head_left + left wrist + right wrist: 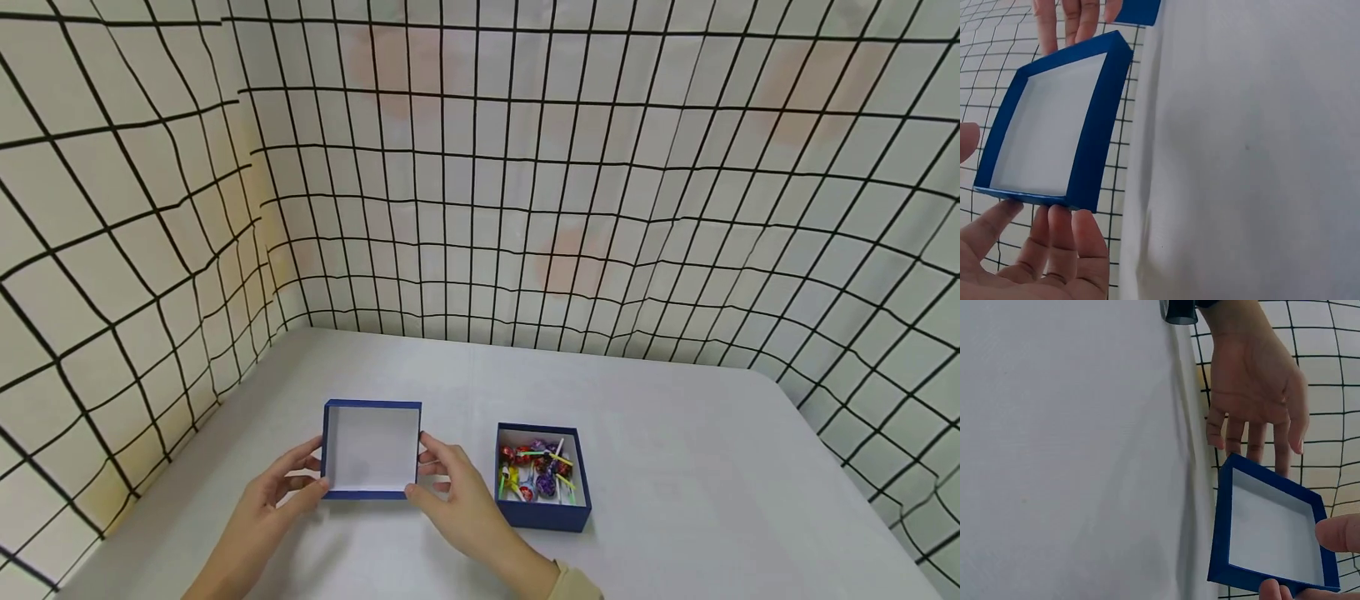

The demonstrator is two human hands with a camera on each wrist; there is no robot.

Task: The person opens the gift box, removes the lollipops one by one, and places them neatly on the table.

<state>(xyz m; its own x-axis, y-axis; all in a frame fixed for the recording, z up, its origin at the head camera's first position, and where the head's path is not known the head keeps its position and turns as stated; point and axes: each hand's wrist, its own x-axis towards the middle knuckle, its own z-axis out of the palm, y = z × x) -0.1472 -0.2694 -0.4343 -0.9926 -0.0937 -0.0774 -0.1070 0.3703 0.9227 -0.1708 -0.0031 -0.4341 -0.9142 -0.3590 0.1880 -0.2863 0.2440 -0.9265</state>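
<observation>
Beige sleeve on one side, black fitting on the other.
From my remote station, I see the right hand bare to the wrist, where the cloth ends in a slightly uneven hem toward the tabletop's near side. My left hand is also bare; beside its wrist, the rounded fitting and a dark band show, partly cut off.

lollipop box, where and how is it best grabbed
The lollipop box is probably best held by the outer faces of its left and right walls, one hand coming from each side. It stands upright and open-topped, so this should keep fingers clear of the lollipops inside. The left hand and right hand would first have to leave the lid.
</observation>
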